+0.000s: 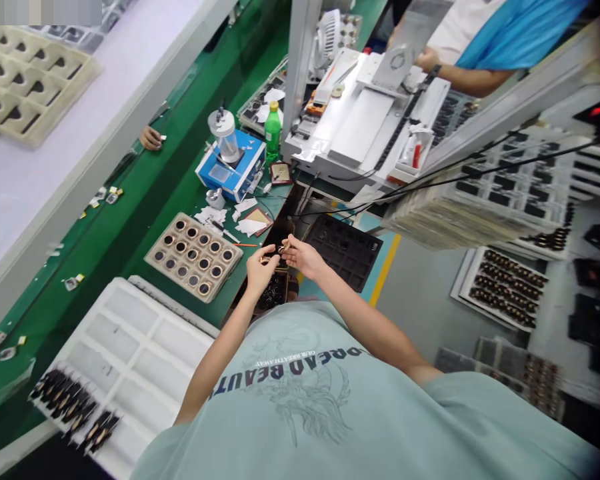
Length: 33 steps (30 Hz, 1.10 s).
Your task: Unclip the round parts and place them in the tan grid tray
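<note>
My left hand (259, 268) and my right hand (304, 257) meet above the edge of the green bench. Their fingertips pinch a small metallic part (282, 250) between them; which hand bears it I cannot tell. A dark bin of small black parts (275, 293) lies just under the hands. Left of my left hand sits a beige tray (156, 241) with several round ringed parts in its pockets. A black empty pocket tray (351, 251) lies right of my right hand.
A white compartment tray (130, 347) holds dark parts at its near left corner. A blue device with a clear cylinder (230, 167), a green bottle (273, 130) and a white machine (360, 123) stand behind. A co-worker's arm (460, 75) and another person's hand (151, 138) are near. Stacked trays (455, 217) fill the right.
</note>
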Tool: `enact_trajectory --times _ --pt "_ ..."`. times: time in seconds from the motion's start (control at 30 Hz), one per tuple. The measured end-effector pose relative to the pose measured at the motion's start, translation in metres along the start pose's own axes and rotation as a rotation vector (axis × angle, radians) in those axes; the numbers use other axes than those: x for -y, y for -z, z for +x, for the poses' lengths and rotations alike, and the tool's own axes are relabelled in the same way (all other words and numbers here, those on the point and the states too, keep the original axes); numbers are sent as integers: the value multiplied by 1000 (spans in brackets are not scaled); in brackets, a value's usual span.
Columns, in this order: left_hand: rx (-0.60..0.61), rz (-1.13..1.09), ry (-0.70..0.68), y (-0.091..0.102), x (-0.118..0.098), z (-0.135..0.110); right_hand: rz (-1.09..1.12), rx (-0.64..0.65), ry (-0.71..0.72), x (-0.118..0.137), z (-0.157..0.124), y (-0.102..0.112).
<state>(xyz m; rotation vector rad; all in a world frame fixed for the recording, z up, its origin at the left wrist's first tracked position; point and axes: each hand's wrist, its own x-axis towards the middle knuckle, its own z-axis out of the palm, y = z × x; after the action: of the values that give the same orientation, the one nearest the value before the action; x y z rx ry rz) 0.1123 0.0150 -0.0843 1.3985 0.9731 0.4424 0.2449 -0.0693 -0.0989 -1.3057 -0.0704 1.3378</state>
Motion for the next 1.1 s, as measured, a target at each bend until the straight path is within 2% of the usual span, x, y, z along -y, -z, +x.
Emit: enact_trajectory --times 0.1,0.2,0.23,0.3,0.37,0.43,0.5,0.6,0.7,0.77,0.83,0.9,0.97,1.03,1.1 --pt "-75 88 -94 17 -3 -33 -102 84 -61 -18 -5 -32" --pt "-179 30 -8 42 1 -54 -338 150 -10 -35 -17 -60" --pt "-210 -15 33 52 3 -60 -459 149 77 -40 -23 -67" --pt "-259 -129 110 72 9 -72 -722 185 344 -47 -33 -80" --pt "-286 -246 173 90 14 -84 -931 319 613 -52 -41 -92" --pt "-293 -337 212 107 20 -95 -1052 462 754 -58 -44 -103" --pt "-308 -418 245 123 27 -104 -1108 524 787 -66 -41 -118" --pt "-399 -560 306 145 43 -117 -1112 509 686 -83 -20 -146" --pt "-528 -679 344 160 65 -124 -1012 435 406 -105 12 -183" --pt "-586 -716 355 166 79 -120 -935 419 217 -120 32 -206" --pt "-639 -744 355 173 89 -109 -898 399 131 -134 46 -220" --pt "-711 -779 347 184 98 -99 -881 309 145 -146 50 -216" --pt "-784 -806 332 200 106 -97 -841 146 152 -159 42 -196" --pt "-835 -814 312 219 113 -107 -792 -10 65 -179 26 -170" --pt "-858 -808 296 238 119 -127 -736 -100 -112 -209 10 -150"
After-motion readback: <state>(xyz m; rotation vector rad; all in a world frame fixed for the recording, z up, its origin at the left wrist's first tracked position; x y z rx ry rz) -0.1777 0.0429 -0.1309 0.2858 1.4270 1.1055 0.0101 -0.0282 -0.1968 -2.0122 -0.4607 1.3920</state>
